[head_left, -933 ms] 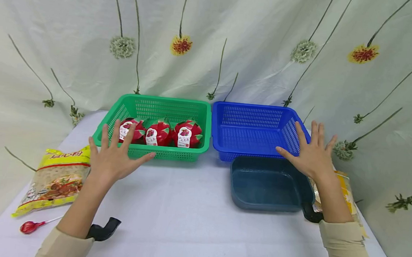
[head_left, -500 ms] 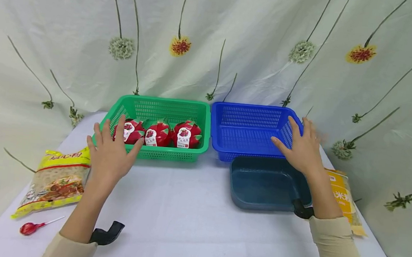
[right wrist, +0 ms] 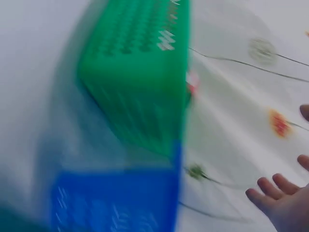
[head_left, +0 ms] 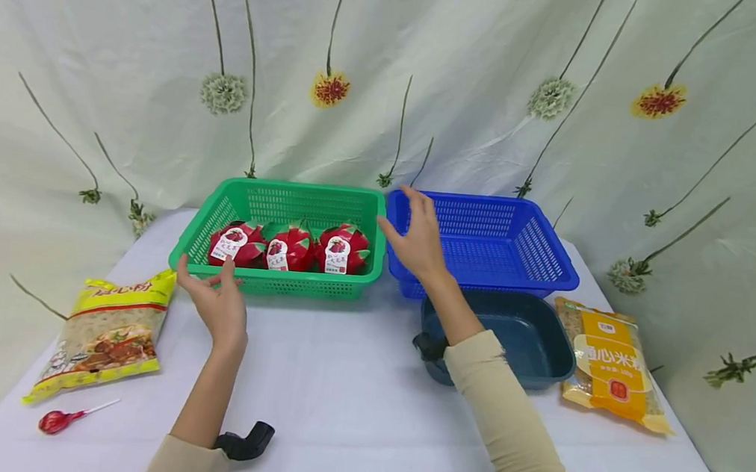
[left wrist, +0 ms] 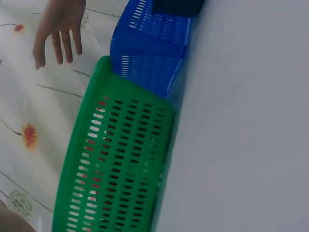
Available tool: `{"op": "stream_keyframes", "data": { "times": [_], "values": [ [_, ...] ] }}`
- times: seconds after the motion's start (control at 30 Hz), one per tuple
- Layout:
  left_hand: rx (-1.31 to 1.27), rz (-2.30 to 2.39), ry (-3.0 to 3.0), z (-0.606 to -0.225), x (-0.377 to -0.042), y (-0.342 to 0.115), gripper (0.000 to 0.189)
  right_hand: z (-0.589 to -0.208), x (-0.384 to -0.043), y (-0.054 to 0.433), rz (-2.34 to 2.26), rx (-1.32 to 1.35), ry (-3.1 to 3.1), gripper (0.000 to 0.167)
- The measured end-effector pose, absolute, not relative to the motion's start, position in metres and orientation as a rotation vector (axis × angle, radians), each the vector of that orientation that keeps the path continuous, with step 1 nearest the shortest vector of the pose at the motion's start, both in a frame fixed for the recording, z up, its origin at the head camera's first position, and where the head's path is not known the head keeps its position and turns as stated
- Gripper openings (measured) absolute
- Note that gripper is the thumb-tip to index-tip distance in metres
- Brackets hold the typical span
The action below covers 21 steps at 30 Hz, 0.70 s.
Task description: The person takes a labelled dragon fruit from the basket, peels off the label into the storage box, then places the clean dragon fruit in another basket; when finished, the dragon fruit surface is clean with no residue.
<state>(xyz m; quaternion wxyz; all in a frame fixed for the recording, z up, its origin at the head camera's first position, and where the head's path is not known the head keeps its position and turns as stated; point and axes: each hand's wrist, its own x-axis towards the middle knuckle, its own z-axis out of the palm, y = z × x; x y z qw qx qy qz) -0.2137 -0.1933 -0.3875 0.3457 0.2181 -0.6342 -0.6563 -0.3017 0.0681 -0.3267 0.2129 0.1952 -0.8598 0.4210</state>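
Observation:
My left hand point(head_left: 220, 301) hovers at the front edge of a green plastic basket point(head_left: 306, 284), fingers loosely bent, holding nothing. In the basket lie three red dragon fruits point(head_left: 237, 242) with white labels. My right hand point(head_left: 421, 243) hangs above the left end of a blue plastic basket point(head_left: 483, 264), close to the green basket's right rim, with fingers spread and nothing held. From the left wrist view the right hand point(left wrist: 60, 31) appears beyond the green basket. The right wrist view is blurred; part of the right hand point(right wrist: 289, 203) shows at its edge.
A dark teal bin point(head_left: 530, 347) stands before the blue basket, partly behind my right forearm. At the right lies an orange packet point(head_left: 612, 369); at the left, a yellow food bag point(head_left: 109, 332) and a red lollipop point(head_left: 58, 420). A flowered cloth point(head_left: 396, 28) hangs behind.
My right hand has swung left from the blue basket's right side to its left end, uncovering the orange packet. My left hand has lowered, moved slightly right and turned, its fingers less spread.

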Motion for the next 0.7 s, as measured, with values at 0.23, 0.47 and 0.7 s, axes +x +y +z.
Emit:
{"op": "stream_keyframes", "data": {
  "times": [0.23,0.47,0.7],
  "values": [
    [0.632,-1.695,-1.515,-0.407,-0.234,-0.187,0.067,-0.354,-0.332,0.012,1.179,0.643,-2.653,0.08],
    [0.504,-1.828,-1.447,-0.42,-0.242,-0.186,0.057,-0.371,-0.343,-0.009,0.774,0.671,-2.977,0.093],
    [0.332,-1.869,-1.356,-0.429,-0.244,-0.189,0.054,-0.375,-0.345,-0.019,0.379,0.644,-3.077,0.096]
  ]
}}
